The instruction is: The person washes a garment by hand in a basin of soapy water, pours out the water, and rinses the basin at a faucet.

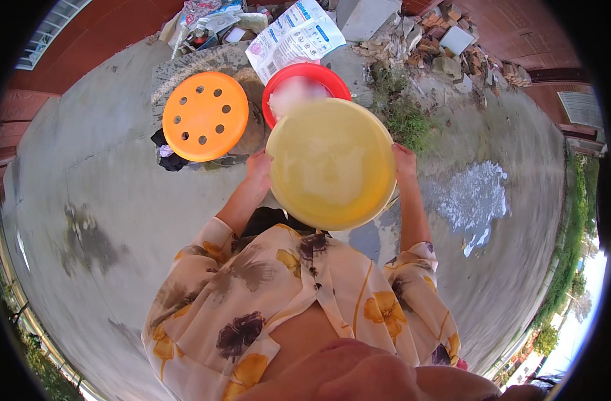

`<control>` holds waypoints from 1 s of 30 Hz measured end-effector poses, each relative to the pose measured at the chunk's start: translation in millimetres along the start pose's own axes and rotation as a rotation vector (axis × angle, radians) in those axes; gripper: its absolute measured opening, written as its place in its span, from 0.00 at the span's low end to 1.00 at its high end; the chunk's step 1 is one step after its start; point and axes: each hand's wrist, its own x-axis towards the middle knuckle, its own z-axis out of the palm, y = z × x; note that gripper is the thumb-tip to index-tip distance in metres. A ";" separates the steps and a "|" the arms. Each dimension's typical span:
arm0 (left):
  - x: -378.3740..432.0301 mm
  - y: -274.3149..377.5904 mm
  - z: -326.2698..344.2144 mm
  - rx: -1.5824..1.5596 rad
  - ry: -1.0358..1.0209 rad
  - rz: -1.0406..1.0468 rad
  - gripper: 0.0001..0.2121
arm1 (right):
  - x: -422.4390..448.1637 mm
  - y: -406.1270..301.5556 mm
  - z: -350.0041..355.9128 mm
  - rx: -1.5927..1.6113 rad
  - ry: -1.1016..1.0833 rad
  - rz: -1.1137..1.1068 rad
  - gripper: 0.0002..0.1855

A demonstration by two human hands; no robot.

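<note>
I hold a large round yellow plastic basin (pixel 330 165) up before my chest, its inside facing me. My left hand (pixel 259 165) grips the rim on the left side, and my right hand (pixel 404 159) grips it on the right. Whether any water lies in it, I cannot tell. Beyond it, partly covered by its far rim, is a red plastic basin (pixel 343 82) with something whitish (pixel 293 95) inside, blurred in this view. To the left of the red basin stands an orange plastic stool (pixel 205 118) with several round holes in its seat.
Dark cloth (pixel 172 161) lies by the stool. A white-and-blue printed bag (pixel 298 37) sits behind the red basin. Bricks and rubble (pixel 445 45) are piled at the back right, near weeds (pixel 405 120). A wet patch (pixel 473 200) marks the concrete ground (pixel 135 200) to the right.
</note>
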 end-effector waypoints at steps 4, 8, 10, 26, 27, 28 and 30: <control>10.2 -10.0 -0.5 -0.082 -0.012 -0.048 0.17 | 6.3 -14.4 -1.6 -0.068 -0.023 0.032 0.17; 10.9 -9.3 2.9 -0.028 0.054 -0.047 0.17 | 4.2 -25.2 2.9 -0.099 -0.022 0.044 0.17; 2.5 -2.5 11.4 -0.043 0.044 -0.069 0.17 | 6.6 -24.2 1.0 -0.076 -0.039 0.051 0.17; 10.6 0.2 16.8 -0.018 -0.022 -0.125 0.19 | 12.6 -37.8 2.9 -0.121 -0.056 0.036 0.17; 9.4 1.9 18.5 -0.024 -0.016 -0.130 0.18 | 14.2 -37.7 3.7 -0.110 -0.062 0.039 0.17; 8.2 3.4 20.1 -0.031 -0.009 -0.135 0.18 | 15.7 -37.7 4.3 -0.098 -0.067 0.042 0.17; 6.5 5.1 21.2 -0.012 0.011 -0.117 0.17 | 19.7 -37.4 4.6 -0.124 -0.077 0.061 0.18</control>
